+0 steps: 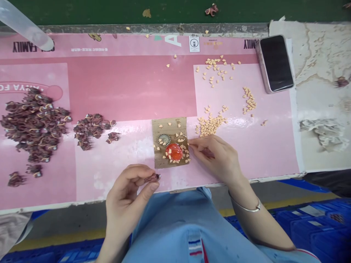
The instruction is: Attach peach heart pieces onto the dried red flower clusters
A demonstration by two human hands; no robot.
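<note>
My left hand [131,191] pinches a small dark reddish-brown figure piece [152,178] between thumb and fingertips, just below a brown board [160,160]. At the board's right edge, my right hand [215,155] is closed on a thin, needle-like tool [184,135]; most of it is hidden by the fingers. A red, shiny round cap [175,152] and a grey bottle cap [164,139] lie on the board, with small cream-coloured pieces scattered on and around them. A larger heap of cream pieces [210,125] lies just beyond my right hand.
At the left are a large pile of brown figure pieces [35,124] and a smaller pile [91,129]. A phone [275,64] lies at the back right, and crumpled white material [323,133] farther right. A translucent tube [27,27] reaches in at top left. Blue crates [315,230] stand below the table.
</note>
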